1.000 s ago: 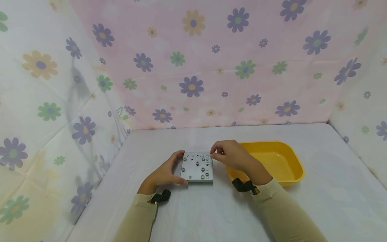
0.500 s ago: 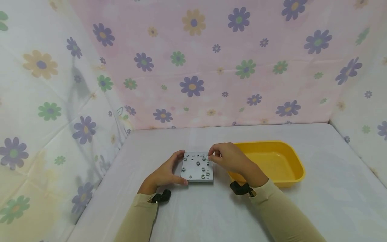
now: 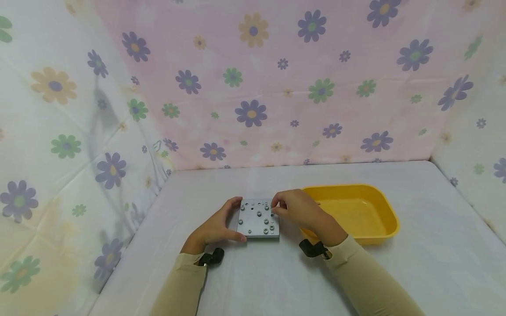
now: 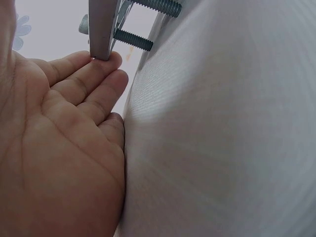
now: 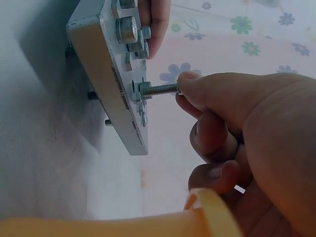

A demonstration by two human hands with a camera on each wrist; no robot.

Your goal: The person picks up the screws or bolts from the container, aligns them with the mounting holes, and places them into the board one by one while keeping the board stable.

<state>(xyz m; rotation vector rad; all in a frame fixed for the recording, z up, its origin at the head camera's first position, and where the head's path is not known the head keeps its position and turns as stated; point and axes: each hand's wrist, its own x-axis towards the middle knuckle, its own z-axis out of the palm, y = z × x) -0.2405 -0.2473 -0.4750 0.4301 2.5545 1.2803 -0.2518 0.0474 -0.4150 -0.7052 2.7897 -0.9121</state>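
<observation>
A square silver metal plate [image 3: 253, 222] lies on the table, with several socket-head bolts and holes across its top. Bolt shanks [image 4: 133, 39] stick out beneath it in the left wrist view. My left hand [image 3: 215, 226] holds the plate's left side, thumb at the front edge and fingers at the back corner. Over the plate's right edge, my right hand [image 3: 302, 213] pinches a threaded screw [image 5: 164, 89] between thumb and forefinger. The screw's far end points at the plate near a hole; whether it touches is unclear. My fingertips hide the pinched end.
A yellow plastic tray [image 3: 365, 215] stands to the right of the plate, partly behind my right hand and wrist. White cloth covers the table [image 3: 253, 276]. Flowered cloth walls [image 3: 276, 87] rise at the back and both sides.
My right hand has moved slightly left and toward me, along the plate's right edge. The left hand and the plate stay where they were.
</observation>
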